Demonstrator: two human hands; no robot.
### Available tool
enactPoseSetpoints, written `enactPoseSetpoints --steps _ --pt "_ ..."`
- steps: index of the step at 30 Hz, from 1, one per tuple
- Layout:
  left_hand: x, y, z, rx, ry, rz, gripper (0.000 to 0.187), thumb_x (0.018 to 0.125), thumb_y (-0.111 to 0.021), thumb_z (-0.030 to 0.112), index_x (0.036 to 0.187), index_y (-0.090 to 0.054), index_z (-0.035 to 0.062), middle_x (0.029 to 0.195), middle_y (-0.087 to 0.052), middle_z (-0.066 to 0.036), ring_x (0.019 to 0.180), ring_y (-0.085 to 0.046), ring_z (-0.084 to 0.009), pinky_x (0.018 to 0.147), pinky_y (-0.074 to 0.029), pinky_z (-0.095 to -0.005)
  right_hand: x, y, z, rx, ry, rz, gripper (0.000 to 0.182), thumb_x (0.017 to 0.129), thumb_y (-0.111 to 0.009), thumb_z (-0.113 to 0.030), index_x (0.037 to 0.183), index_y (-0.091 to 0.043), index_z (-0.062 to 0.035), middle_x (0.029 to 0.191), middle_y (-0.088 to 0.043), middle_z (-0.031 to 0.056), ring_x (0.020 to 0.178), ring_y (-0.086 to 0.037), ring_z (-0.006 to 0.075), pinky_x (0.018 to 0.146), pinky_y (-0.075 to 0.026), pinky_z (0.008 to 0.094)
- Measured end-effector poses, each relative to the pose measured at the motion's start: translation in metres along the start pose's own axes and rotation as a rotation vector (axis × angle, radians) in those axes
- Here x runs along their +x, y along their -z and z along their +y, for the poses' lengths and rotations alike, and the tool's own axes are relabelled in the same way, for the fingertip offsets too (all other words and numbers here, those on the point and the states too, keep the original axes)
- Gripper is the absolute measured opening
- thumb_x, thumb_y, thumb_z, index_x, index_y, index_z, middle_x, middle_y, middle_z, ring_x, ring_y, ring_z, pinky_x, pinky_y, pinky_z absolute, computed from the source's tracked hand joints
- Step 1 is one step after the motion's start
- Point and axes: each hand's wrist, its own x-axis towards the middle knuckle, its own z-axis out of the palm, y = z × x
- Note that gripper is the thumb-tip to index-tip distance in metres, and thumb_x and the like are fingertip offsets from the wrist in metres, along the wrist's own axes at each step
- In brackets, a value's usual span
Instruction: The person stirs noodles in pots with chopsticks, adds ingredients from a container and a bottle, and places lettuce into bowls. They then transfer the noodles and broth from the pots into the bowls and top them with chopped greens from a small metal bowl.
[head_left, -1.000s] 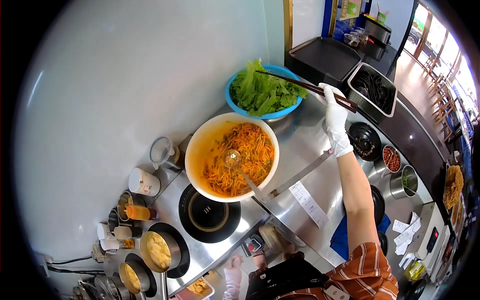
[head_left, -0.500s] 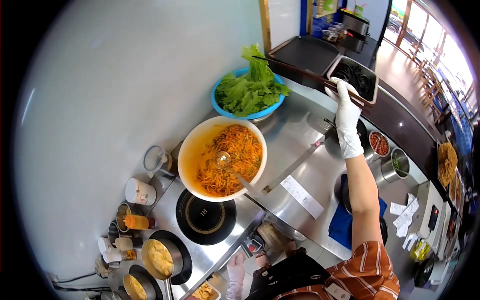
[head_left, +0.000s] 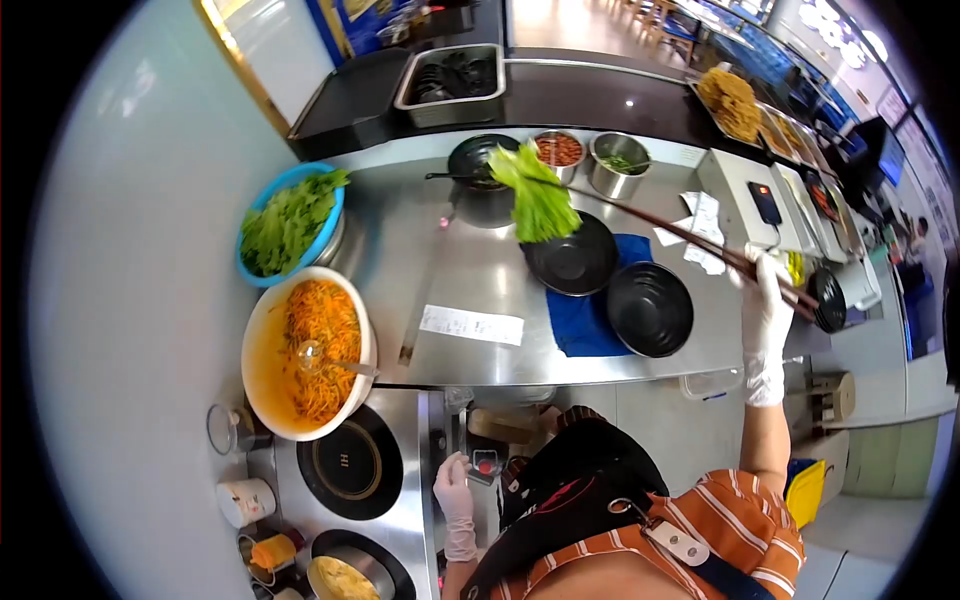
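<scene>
My right hand (head_left: 765, 290), in a white glove, closes around a pair of long dark chopsticks (head_left: 675, 228). At their far tips hangs a green lettuce leaf (head_left: 540, 200), above the counter and partly over a black bowl (head_left: 572, 262). A second black bowl (head_left: 650, 310) stands beside it, both on a folded blue cloth (head_left: 580, 325). Low by the counter's front edge is my left hand (head_left: 455, 495), also gloved, its fingers curled with nothing visible in them. More lettuce (head_left: 290, 228) fills a blue basin (head_left: 248, 262) at the left.
A white tub (head_left: 258, 375) holds shredded orange vegetables and a ladle. Beside it is an induction hob (head_left: 350, 462). A paper slip (head_left: 470, 325) lies on the steel counter. Behind stand a black pan (head_left: 480, 160), metal pots (head_left: 618, 165) and a tray of black items (head_left: 450, 108).
The view has turned right. My right hand has carried the chopsticks and lettuce leaf from above the blue basin to the black bowls. My left hand stays low.
</scene>
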Motion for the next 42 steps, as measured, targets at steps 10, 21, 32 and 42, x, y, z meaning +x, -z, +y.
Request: enactPoseSetpoints --steps 10,21,32,42 --pt "-0.004 -0.028 -0.001 0.085 -0.124 -0.178 0.028 0.099 -0.051 0.018 0.114 -0.061 -0.004 0.099 -0.067 -0.011 0.085 -0.063 -0.0157 0.079 -0.05 -0.0279 -0.049 0.025 0.108 -0.281 -0.045 -0.139 0.01 0.089 -0.064 -0.006 0.094 -0.07 0.001 0.094 -0.069 0.0103 0.088 -0.065 0.0174 0.084 -0.05 0.0273" --pt "-0.027 -0.017 -0.03 0.02 -0.002 -0.051 0.024 0.095 -0.057 0.015 0.11 -0.063 -0.0026 0.099 -0.068 -0.012 0.088 -0.065 -0.0179 0.08 -0.05 -0.0287 -0.015 0.019 -0.021 -0.491 0.017 -0.071 0.016 0.091 -0.061 -0.007 0.099 -0.069 0.0029 0.095 -0.069 0.0068 0.091 -0.063 0.0147 0.086 -0.048 0.0281" --pt "-0.031 -0.004 -0.003 -0.057 -0.076 0.33 0.02 0.095 -0.054 0.009 0.109 -0.064 -0.002 0.095 -0.069 -0.01 0.084 -0.065 -0.0153 0.078 -0.051 -0.0266 0.024 -0.294 0.055 0.148 0.096 -0.747 0.018 0.092 -0.057 -0.007 0.102 -0.068 0.0031 0.103 -0.068 0.0092 0.097 -0.063 0.0176 0.09 -0.046 0.0295" --pt "-0.061 -0.009 -0.039 -0.198 0.151 0.629 0.024 0.094 -0.054 0.014 0.108 -0.063 -0.0033 0.092 -0.07 -0.009 0.085 -0.065 -0.0157 0.079 -0.05 -0.0282 0.054 -0.462 0.125 0.177 -0.024 -0.818 0.022 0.093 -0.061 -0.019 0.1 -0.071 -0.0012 0.093 -0.069 0.0044 0.085 -0.062 0.0111 0.079 -0.048 0.0242"
